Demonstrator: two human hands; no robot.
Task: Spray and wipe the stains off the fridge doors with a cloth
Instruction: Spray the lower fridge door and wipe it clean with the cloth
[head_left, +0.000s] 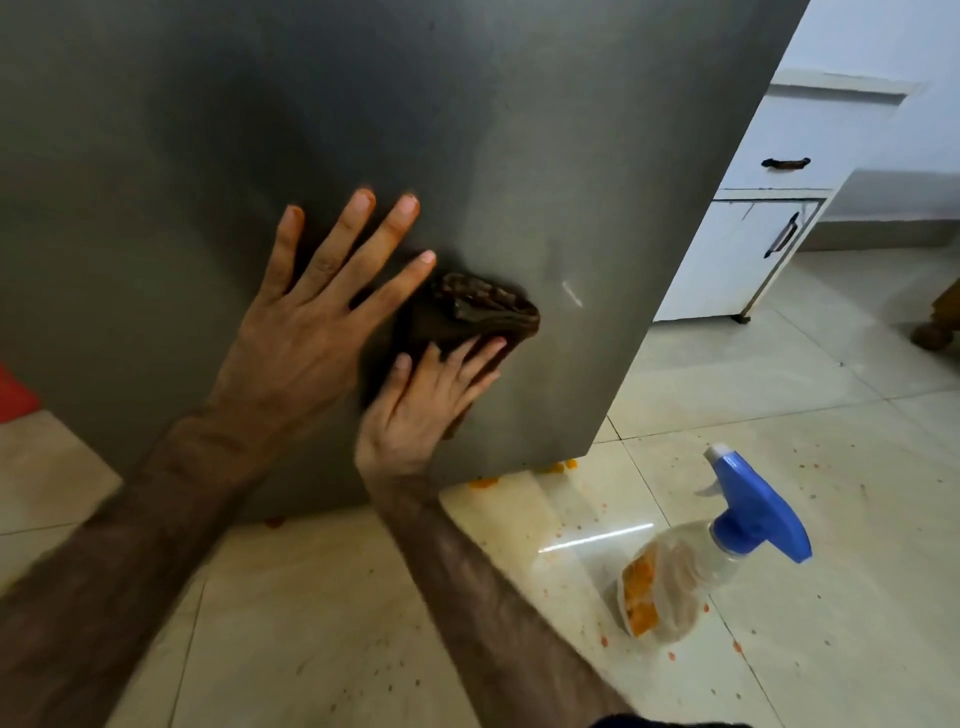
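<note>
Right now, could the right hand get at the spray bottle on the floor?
Probably yes. The spray bottle sits on the floor just right of that forearm with nothing between, though the right hand is pressing the cloth to the fridge door.

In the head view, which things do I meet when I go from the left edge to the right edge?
Red object → left hand flat on the fridge door → right hand pressing the brown cloth → spray bottle.

Matt grey metal fridge door (363, 130), crumpled brown cloth (478, 317), glossy floor tiles (779, 374).
</note>
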